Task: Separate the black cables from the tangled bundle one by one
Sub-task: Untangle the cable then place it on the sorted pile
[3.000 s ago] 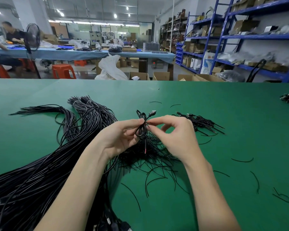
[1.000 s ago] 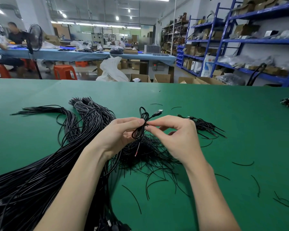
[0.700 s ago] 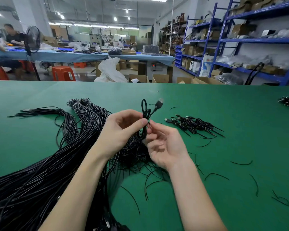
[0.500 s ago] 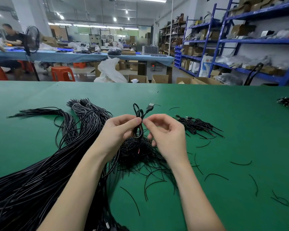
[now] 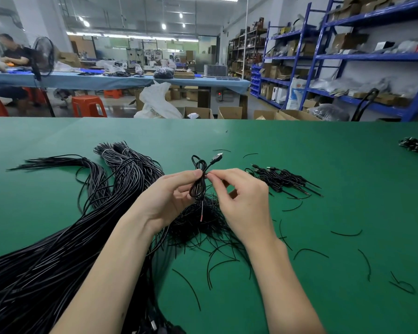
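Green felt covers the desk (image 5: 323, 165). My left hand (image 5: 171, 198) and right hand (image 5: 241, 201) hold fingers pinching one short coiled black USB cable (image 5: 199, 182) above centre, so it stays folded; the tangled black cable bundle (image 5: 58, 249) sprawls at eight o'clock.

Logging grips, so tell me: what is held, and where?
Both the left hand and right hand pinch one coiled black cable at its middle.

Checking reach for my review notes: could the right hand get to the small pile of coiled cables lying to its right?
Probably yes: the small pile lies just beside the right hand on bare green table, though its fingers pinch a coiled cable.
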`<state>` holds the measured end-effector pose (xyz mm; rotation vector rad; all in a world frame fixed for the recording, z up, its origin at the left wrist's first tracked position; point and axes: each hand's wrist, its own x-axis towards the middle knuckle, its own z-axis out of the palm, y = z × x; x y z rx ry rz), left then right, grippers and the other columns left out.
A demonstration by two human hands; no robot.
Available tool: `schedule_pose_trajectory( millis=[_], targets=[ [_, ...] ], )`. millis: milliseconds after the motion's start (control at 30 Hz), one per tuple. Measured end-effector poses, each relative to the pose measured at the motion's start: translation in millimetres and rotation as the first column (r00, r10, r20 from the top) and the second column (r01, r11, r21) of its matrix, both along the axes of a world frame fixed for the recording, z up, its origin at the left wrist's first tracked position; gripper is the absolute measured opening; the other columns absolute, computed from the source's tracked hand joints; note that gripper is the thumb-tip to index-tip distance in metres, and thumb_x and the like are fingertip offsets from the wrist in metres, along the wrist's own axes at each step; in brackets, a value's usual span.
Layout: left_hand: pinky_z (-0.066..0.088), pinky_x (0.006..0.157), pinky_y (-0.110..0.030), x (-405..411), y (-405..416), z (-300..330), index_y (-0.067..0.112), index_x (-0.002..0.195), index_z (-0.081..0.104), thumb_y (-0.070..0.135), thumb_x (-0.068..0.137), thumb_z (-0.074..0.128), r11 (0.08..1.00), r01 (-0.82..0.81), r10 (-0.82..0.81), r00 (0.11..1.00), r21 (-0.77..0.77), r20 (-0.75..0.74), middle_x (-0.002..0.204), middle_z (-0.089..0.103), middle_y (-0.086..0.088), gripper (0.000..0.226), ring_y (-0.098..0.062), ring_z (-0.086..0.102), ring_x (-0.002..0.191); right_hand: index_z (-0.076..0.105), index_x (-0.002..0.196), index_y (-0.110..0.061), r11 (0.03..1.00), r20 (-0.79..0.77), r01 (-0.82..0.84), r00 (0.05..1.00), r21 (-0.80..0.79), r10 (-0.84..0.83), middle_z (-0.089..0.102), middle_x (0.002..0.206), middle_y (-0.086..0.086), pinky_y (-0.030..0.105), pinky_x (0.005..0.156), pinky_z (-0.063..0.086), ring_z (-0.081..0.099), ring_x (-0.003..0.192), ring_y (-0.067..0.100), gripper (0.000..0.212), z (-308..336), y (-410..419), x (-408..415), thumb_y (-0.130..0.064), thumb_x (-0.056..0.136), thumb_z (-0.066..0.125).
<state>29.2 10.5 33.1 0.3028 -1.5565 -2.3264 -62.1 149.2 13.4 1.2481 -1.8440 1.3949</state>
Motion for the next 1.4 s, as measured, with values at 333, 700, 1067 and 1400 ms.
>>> schedule_pose_trajectory(
  millis=[333,700,1067,1400],
  targets=[
    [0.046,0.081,-0.031,3.5,-1.9,0.1,0.011,0.086,0.080,0.028,0.072,0.078,0.963,-0.084,0.072,0.996,-0.256,-0.059,0.091,0.069,-0.013,0.022,-0.024,0.055,0.086,0.073,0.075,-0.023,0.986,0.483,-0.164,0.865,0.016,0.136,0.071,0.067,-0.013,0.020,0.050,0.049,0.059,0.044,0.007,0.024,12.6,-2.2,7.2,-0.015,0.097,0.066],
    [0.050,0.068,-0.013,1.5,7.2,-1.6,0.026,0.079,0.080,0.025,0.072,0.080,0.864,-0.183,0.103,0.976,-0.469,-0.191,0.079,0.076,0.004,0.008,-0.003,0.067,0.071,0.074,0.066,-0.004,0.749,0.833,-0.379,-0.357,-0.544,0.423,0.055,0.064,0.001,0.009,0.033,0.037,0.046,0.046,0.002,0.011,17.1,16.4,-3.5,-0.013,0.072,0.075],
    [0.056,0.081,-0.025,-7.3,12.2,-7.2,0.003,0.093,0.076,0.025,0.071,0.079,0.971,-0.090,0.058,0.987,-0.221,-0.149,0.088,0.073,-0.011,0.031,-0.019,0.066,0.081,0.081,0.077,-0.020,0.787,0.881,-0.396,-0.193,-0.472,0.431,0.057,0.067,-0.005,0.008,0.038,0.039,0.050,0.047,0.003,0.032,-9.4,4.5,-2.6,-0.047,0.060,0.086],
    [0.056,0.067,-0.021,-16.7,13.4,-19.9,0.008,0.098,0.066,0.019,0.079,0.081,0.928,-0.277,0.266,0.961,-0.248,-0.077,0.078,0.074,-0.004,0.026,-0.010,0.066,0.071,0.075,0.104,-0.023,0.902,0.873,-0.214,0.245,-0.375,0.421,0.079,0.099,-0.007,0.020,0.066,0.055,0.071,0.079,0.003,0.017,-11.1,4.3,-12.2,-0.034,0.099,0.064]
  ],
)
